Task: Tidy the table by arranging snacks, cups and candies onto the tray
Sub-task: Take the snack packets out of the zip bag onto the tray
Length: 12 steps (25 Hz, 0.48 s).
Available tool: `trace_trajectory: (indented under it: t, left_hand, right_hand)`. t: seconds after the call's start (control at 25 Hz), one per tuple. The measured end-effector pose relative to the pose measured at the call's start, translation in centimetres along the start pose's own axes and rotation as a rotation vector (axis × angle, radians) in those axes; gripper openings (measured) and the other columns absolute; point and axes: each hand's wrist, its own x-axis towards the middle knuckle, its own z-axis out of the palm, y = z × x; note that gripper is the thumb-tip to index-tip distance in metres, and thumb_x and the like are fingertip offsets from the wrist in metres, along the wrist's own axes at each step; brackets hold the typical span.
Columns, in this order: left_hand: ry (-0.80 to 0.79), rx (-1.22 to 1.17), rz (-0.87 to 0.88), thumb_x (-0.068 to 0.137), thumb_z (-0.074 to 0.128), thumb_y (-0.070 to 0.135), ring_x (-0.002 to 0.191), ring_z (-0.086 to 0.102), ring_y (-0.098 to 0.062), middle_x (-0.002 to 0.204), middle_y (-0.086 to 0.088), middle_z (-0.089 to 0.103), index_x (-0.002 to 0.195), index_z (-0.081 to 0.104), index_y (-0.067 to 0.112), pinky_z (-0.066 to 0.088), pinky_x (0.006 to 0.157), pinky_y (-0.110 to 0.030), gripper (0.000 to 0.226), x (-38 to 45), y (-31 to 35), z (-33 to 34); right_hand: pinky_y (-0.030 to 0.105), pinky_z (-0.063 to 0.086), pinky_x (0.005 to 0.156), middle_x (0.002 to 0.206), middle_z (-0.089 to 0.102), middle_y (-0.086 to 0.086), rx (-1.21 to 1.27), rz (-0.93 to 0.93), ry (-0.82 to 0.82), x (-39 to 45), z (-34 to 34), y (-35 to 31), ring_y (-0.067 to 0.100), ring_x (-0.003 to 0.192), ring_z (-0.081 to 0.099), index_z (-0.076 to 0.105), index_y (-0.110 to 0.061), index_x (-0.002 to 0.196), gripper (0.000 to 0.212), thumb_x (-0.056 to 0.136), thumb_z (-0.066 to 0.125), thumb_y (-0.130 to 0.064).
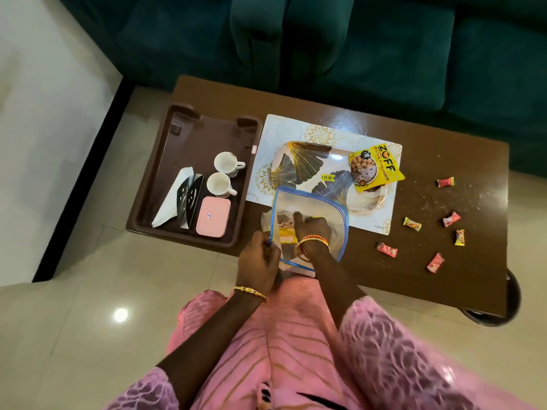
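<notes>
I have my left hand (260,261) pinching the near rim of a clear zip bag (310,220) with blue edging, holding its mouth open at the front edge of the bench (444,261), while my right hand (310,232) is pushed inside the bag, fingers curled toward a yellow snack pack (287,233); whether I already have hold of the pack I cannot tell through the plastic. As I read it, the job is only partly done. One yellow packet of soya chunks (374,168) lies on the right end of the patterned tray (299,161), which sits on a placemat (296,125). The two white cups (226,165) stand in the brown tray (177,143) at the left, beside a pink box (213,216) and a napkin holder (189,199), so they are not yet on the patterned one, if that is the intended tray. Six wrapped candies (412,223) lie scattered on the bare bench at the right, among crumbs, well apart from either tray. Those, the cups and the bag's contents look left to gather.
</notes>
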Motion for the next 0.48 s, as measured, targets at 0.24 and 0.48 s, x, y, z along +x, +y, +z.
trace_trajectory:
  t: [0.24,0.48]
  left_hand:
    - [0.094,0.045,-0.091,0.085,0.056,0.012,0.09,0.059,-0.035,0.102,-0.02,0.06,0.093,0.056,-0.002,0.046,0.075,-0.04,0.016,1.1,1.1,0.4]
    - [0.115,0.058,-0.133,0.085,0.055,0.01,0.095,0.056,-0.036,0.105,-0.022,0.056,0.092,0.055,-0.003,0.04,0.076,-0.036,0.015,1.3,1.5,0.6]
  right_hand:
    - [0.017,0.044,0.067,0.075,0.074,0.006,0.32,-0.237,0.369,-4.2,-2.3,1.7,0.022,0.077,0.07,0.072,-0.014,0.073,0.002,0.071,0.073,-0.015]
    - [0.038,0.051,0.064,0.076,0.061,0.01,0.833,-0.096,0.146,-5.1,-6.7,2.7,0.027,0.067,0.059,0.053,-0.02,0.081,0.027,0.079,0.059,0.006]
